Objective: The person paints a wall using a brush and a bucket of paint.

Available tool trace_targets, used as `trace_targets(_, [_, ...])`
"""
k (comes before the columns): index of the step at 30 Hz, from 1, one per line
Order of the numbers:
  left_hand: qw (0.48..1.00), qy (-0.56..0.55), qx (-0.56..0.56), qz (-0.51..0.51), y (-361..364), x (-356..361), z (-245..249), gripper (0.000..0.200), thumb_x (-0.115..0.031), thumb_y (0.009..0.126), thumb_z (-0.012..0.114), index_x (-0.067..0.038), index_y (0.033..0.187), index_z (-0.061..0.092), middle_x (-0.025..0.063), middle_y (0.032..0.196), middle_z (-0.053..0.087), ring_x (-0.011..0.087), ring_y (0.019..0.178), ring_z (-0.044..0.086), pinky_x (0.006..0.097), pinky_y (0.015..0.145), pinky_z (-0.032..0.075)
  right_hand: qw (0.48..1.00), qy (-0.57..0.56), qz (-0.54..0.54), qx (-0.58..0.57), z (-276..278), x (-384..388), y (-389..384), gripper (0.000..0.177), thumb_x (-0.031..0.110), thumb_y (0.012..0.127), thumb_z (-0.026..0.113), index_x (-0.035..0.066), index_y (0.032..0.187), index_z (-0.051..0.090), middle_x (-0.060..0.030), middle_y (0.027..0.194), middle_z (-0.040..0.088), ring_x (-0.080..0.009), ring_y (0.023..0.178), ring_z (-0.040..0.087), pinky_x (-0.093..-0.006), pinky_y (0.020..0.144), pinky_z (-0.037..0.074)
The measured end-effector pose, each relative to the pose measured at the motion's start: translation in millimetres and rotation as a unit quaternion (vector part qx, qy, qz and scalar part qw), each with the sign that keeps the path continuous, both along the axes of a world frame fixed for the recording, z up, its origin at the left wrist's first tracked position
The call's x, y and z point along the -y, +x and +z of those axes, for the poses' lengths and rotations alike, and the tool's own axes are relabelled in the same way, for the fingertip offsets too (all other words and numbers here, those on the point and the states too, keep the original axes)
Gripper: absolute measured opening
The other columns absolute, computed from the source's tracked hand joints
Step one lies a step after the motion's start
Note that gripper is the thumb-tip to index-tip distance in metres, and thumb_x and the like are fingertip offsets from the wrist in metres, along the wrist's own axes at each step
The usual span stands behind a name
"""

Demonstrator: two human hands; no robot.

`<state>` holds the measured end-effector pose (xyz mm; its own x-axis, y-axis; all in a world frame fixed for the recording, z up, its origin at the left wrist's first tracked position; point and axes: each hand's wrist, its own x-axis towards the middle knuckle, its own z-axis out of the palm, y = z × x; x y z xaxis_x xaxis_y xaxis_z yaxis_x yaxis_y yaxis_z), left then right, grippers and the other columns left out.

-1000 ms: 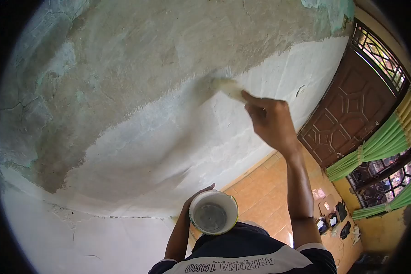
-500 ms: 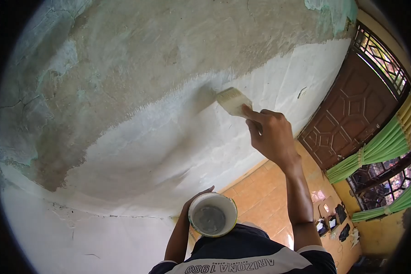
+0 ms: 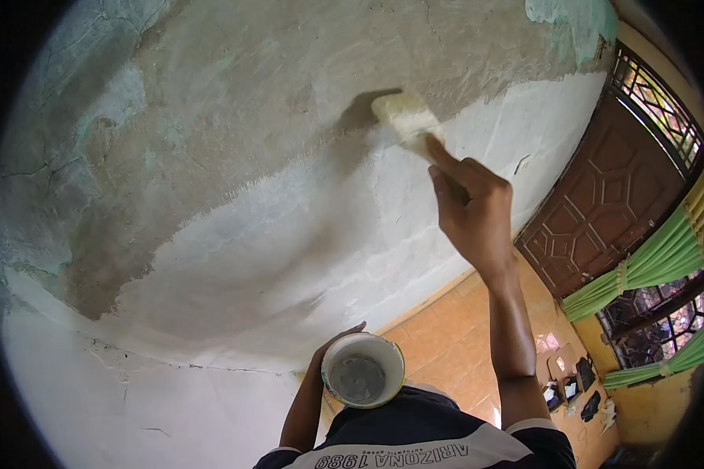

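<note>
Two bare grips are at work beside the wall (image 3: 274, 102), each closed on something. Up high, the right grip (image 3: 477, 199) is pinched round a wide, pale brush (image 3: 409, 121), one finger laid along it. The brush juts up and to the left from those fingers, its bristle end over bare grey plaster, just above the ragged edge of the white coating (image 3: 250, 234). Whether the bristles touch, I can't tell. Lower and to the left, the left grip (image 3: 330, 349) curls round the side of a round tub (image 3: 389, 359), mouth up, with greyish-white stuff (image 3: 358, 379) inside. How far that hand is open I can't tell, as the tub hides most of it. Right of the upper grip stands a brown panelled door (image 3: 602, 187); below that come green curtains (image 3: 649, 262).
</note>
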<state>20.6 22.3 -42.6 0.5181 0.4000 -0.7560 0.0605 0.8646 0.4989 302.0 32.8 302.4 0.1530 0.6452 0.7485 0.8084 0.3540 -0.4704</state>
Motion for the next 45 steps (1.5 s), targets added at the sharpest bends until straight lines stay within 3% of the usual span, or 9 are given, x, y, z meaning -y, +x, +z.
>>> trace_targets(2, [1.000,-0.005,0.009,0.000,-1,0,-4,0.041,-0.055,0.103,0.067,-0.017,0.091,0.073,0.0001,0.081,0.071,0.0155,0.072,0.065,0.0373,0.072,0.057,0.998,0.006,0.010,0.067,-17,-7,2,0.039,0.001,0.091,0.075,0.010,0.129,0.077,-0.0145,0.073,0.066,-0.0257,0.060,0.065,-0.0391,0.059,0.051])
trace_targets(5, [1.000,-0.012,0.011,0.000,-2,0,-5,0.040,-0.055,0.103,0.067,-0.017,0.090,0.073,0.0000,0.081,0.071,0.0156,0.071,0.065,0.0371,0.072,0.056,0.987,-0.117,-0.030,0.105,-34,-5,-1,0.039,0.004,0.091,0.071,0.013,0.128,0.078,-0.0167,0.079,0.071,-0.0359,0.070,0.070,-0.0452,0.066,0.056])
trace_targets(8, [1.000,-0.011,0.009,0.004,-3,1,-13,0.040,-0.055,0.103,0.068,-0.017,0.089,0.073,-0.0001,0.080,0.071,0.0157,0.070,0.065,0.0372,0.072,0.056,0.974,-0.171,-0.027,0.143,-26,6,11,0.034,0.008,0.092,0.067,0.011,0.124,0.079,-0.0192,0.084,0.074,-0.0373,0.078,0.074,-0.0470,0.069,0.059])
trace_targets(20, [0.999,0.017,-0.017,-0.021,0,1,-11,0.044,-0.058,0.103,0.066,-0.016,0.091,0.074,0.0014,0.082,0.072,0.0159,0.073,0.066,0.0377,0.074,0.057,0.996,-0.071,-0.027,0.041,16,-1,22,0.038,0.007,0.091,0.070,0.012,0.128,0.078,-0.0179,0.077,0.070,-0.0357,0.071,0.071,-0.0466,0.067,0.057])
trace_targets(25, [1.000,0.001,0.008,-0.026,-5,2,-14,0.053,-0.063,0.101,0.066,-0.011,0.091,0.075,0.0044,0.083,0.072,0.0171,0.074,0.067,0.0385,0.076,0.059,0.994,-0.055,-0.011,0.098,-21,-16,20,0.035,0.007,0.092,0.069,0.011,0.126,0.078,-0.0163,0.080,0.071,-0.0345,0.071,0.071,-0.0461,0.067,0.057])
trace_targets(29, [1.000,-0.013,-0.002,-0.027,-2,2,-14,0.045,-0.058,0.104,0.064,-0.016,0.092,0.074,0.0006,0.083,0.072,0.0161,0.074,0.066,0.0381,0.076,0.056,0.985,-0.116,-0.015,0.129,-28,-4,25,0.036,0.008,0.092,0.070,0.012,0.128,0.078,-0.0153,0.082,0.072,-0.0347,0.071,0.071,-0.0466,0.067,0.057])
trace_targets(34, [1.000,-0.007,-0.011,-0.017,-4,6,-9,0.045,-0.058,0.104,0.064,-0.017,0.090,0.074,0.0005,0.082,0.072,0.0164,0.073,0.066,0.0385,0.075,0.057,1.000,0.005,-0.011,0.015,-24,0,19,0.045,0.001,0.090,0.072,0.013,0.133,0.076,-0.0111,0.072,0.064,-0.0272,0.059,0.064,-0.0402,0.055,0.051])
trace_targets(37, [0.999,-0.035,-0.003,-0.010,-5,8,-8,0.043,-0.057,0.103,0.066,-0.017,0.089,0.073,0.0002,0.081,0.072,0.0161,0.071,0.066,0.0380,0.073,0.057,0.997,0.054,0.030,0.050,-57,-31,17,0.043,0.000,0.090,0.071,0.011,0.132,0.076,-0.0107,0.074,0.064,-0.0269,0.059,0.064,-0.0405,0.056,0.051])
trace_targets(45, [0.998,-0.052,0.005,0.040,-19,17,-3,0.051,-0.060,0.102,0.065,-0.011,0.091,0.075,0.0046,0.082,0.073,0.0189,0.068,0.068,0.0386,0.070,0.059,0.998,-0.023,0.015,0.065,-67,-44,3,0.052,-0.001,0.091,0.070,0.009,0.142,0.068,-0.0133,0.073,0.061,-0.0318,0.059,0.062,-0.0425,0.055,0.050])
